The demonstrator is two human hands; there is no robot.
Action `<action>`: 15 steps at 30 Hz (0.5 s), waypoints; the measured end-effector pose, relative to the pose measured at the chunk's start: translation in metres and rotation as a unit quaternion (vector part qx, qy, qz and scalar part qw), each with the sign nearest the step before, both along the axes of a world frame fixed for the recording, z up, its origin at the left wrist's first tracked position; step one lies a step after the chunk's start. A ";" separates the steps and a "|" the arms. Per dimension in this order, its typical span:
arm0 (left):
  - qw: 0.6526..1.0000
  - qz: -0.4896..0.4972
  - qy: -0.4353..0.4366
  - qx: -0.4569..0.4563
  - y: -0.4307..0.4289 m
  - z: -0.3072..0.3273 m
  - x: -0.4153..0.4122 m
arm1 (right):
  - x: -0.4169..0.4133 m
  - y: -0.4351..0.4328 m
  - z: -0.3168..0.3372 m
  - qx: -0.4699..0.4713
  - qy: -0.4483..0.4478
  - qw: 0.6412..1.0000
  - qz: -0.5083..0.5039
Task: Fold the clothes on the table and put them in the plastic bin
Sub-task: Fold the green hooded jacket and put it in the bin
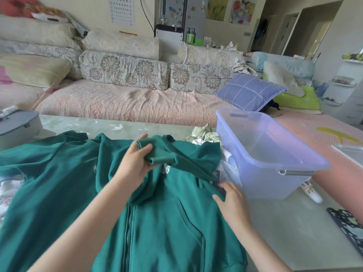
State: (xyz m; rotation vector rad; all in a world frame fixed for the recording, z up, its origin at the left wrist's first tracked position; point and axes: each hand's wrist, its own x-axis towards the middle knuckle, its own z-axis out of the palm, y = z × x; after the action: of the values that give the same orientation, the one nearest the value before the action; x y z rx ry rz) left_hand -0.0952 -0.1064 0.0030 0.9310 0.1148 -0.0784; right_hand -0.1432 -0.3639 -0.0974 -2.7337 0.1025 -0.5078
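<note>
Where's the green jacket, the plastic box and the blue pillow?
green jacket (167, 222): head view, front panel beside zipper.
plastic box (263, 181): head view, its near side wall.
blue pillow (249, 91): head view, middle of checked cover.

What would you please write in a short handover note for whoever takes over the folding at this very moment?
Left hand grips the sleeve cuff of the green hoodie, drawn across its chest. Right hand presses the hoodie's edge next to the plastic bin.
The hoodie lies zip-up on the table; a leaf-print garment waits behind it.
Done: one sleeve being folded in.
Left: finish the hoodie, fold the rest, fill the bin, which looks empty.
</note>
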 end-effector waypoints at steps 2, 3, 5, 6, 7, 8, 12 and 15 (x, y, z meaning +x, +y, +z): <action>0.999 0.023 -0.017 -0.022 0.015 0.015 0.014 | 0.000 -0.008 -0.005 -0.062 -0.050 0.997 -0.017; 0.998 0.037 -0.021 -0.040 0.024 0.020 0.021 | -0.002 -0.012 -0.007 -0.093 -0.049 0.994 -0.026; 0.993 0.064 -0.024 -0.100 0.040 0.027 0.032 | -0.007 -0.017 -0.011 -0.123 -0.019 0.991 -0.046; 0.988 0.078 -0.028 -0.130 0.047 0.028 0.037 | -0.009 -0.018 -0.015 -0.136 0.001 0.989 -0.058; 0.984 0.094 -0.038 -0.147 0.054 0.029 0.043 | -0.009 -0.019 -0.019 -0.153 0.022 0.986 -0.064; 0.981 0.108 -0.050 -0.150 0.058 0.030 0.047 | -0.009 -0.018 -0.021 -0.164 0.053 0.983 -0.071; 0.977 0.129 -0.055 -0.158 0.080 0.029 0.068 | -0.008 -0.008 -0.021 -0.198 0.107 0.971 -0.083; 0.982 0.126 -0.019 -0.137 0.103 0.017 0.080 | -0.005 -0.009 -0.023 -0.197 0.123 0.969 -0.079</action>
State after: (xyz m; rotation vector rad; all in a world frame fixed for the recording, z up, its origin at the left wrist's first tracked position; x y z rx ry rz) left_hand -0.0151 -0.0032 0.0204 0.6363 0.1813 0.1549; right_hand -0.1487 -0.3724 -0.1205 -3.1893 0.3144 -0.2460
